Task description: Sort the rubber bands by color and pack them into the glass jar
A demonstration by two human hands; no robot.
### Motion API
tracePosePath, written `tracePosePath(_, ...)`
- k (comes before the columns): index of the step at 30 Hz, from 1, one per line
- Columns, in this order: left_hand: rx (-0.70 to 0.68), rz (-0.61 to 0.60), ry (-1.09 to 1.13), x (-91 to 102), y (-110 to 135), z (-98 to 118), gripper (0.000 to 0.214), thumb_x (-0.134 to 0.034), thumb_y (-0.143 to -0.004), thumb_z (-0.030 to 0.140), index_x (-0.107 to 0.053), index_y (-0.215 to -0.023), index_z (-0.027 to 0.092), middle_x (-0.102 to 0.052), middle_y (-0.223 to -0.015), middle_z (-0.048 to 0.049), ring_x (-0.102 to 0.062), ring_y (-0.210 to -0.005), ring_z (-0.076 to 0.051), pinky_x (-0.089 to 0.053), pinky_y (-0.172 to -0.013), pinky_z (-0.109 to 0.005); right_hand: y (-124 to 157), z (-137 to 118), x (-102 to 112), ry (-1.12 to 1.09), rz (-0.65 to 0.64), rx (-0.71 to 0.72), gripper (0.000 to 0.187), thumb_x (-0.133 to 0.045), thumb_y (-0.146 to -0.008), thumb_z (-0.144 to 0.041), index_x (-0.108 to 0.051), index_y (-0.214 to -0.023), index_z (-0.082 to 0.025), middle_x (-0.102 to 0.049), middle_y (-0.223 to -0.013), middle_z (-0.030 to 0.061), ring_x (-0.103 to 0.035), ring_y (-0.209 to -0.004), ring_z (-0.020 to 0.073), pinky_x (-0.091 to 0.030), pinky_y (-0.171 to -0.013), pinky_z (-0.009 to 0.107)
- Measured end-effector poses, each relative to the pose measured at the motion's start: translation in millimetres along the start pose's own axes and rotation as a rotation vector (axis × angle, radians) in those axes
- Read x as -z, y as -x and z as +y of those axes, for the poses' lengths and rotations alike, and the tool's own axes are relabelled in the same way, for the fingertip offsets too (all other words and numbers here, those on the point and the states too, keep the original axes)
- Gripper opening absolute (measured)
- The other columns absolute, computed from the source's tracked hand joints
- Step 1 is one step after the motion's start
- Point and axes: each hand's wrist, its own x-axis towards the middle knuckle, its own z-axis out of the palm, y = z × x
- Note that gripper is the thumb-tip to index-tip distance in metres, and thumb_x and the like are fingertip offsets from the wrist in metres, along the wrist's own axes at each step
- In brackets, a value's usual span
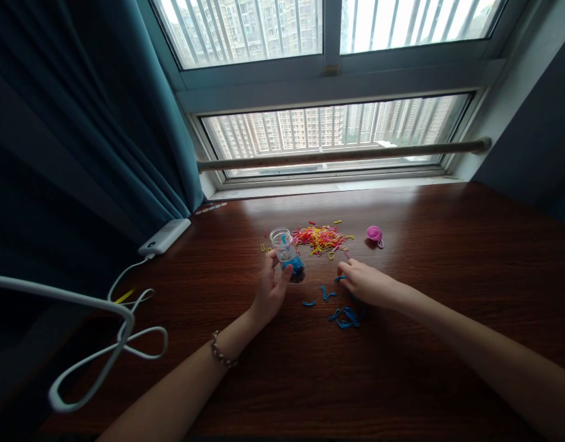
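In the head view, the left hand (269, 288) is wrapped around a clear jar (285, 247), which leans with its mouth away from the wearer. The right hand (368, 285), to the right of the jar, has its fingers drawn together at a blue band (340, 278); whether the band is pinched or only touched, I cannot tell.

The jar shows no lid, so tipping it further could spill its contents, and a loosened grip could let its smooth side slip. The colourful pile (322, 238) starts just beside the jar's right side; a bump there would likely scatter it or mix colours with the loose blue bands (349, 318), nearer the wearer and right of the jar.

The jar is see-through, with blue filling its lower part and darker stuff at its base. The blue bands look thin, soft and looped, some bunched together.
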Motion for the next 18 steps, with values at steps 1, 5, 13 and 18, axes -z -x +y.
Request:
tracePosePath(1,0.002,-0.001,0.000,-0.1,-0.1,0.1,0.032,-0.049,-0.083,0.035,-0.042,-0.110,0.018,-0.056,-0.109,-0.0106,-0.055,-0.101,-0.021,-0.041,-0.091,-0.037,-0.2,-3.7,-2.6,-0.041,0.013,0.059,0.018,-0.040,-0.086,-0.024,-0.053,-0.095,-0.016,-0.055,-0.093,0.0112,-0.057,-0.084,0.0194,-0.039,-0.070,0.027)
tracePosePath(5,0.003,0.009,-0.022,-0.1,-0.9,0.3,0.033,-0.050,-0.083,0.035,-0.043,-0.110,0.017,-0.056,-0.108,-0.0104,-0.054,-0.101,-0.021,-0.041,-0.091,-0.036,1.8,-17.6,-10.3,-0.129,0.054,0.231,0.018,-0.042,-0.087,-0.025,-0.057,-0.085,-0.016,-0.055,-0.086,0.0071,-0.054,-0.073,0.0143,-0.038,-0.065,0.024)
tracePosePath(13,-0.038,0.016,-0.084,0.1,-0.5,-0.3,0.032,-0.051,-0.082,0.034,-0.045,-0.109,0.018,-0.056,-0.107,-0.0093,-0.054,-0.100,-0.021,-0.042,-0.089,-0.036,4.7,-33.6,-22.3,-0.170,0.220,0.350,0.022,-0.057,-0.078,-0.034,-0.057,-0.090,-0.016,-0.052,-0.093,0.0081,-0.049,-0.085,0.0175,-0.042,-0.074,0.029)
tracePosePath(18,-0.049,0.006,-0.116,0.4,-0.4,-0.5,0.033,-0.050,-0.082,0.033,-0.044,-0.110,0.017,-0.056,-0.104,-0.0087,-0.055,-0.097,-0.020,-0.041,-0.088,-0.036,2.8,-39.6,-31.6,-0.192,0.171,0.428,0.010,-0.055,-0.079,-0.025,-0.057,-0.084,-0.016,-0.054,-0.090,0.0063,-0.051,-0.082,0.0156,-0.042,-0.071,0.025)
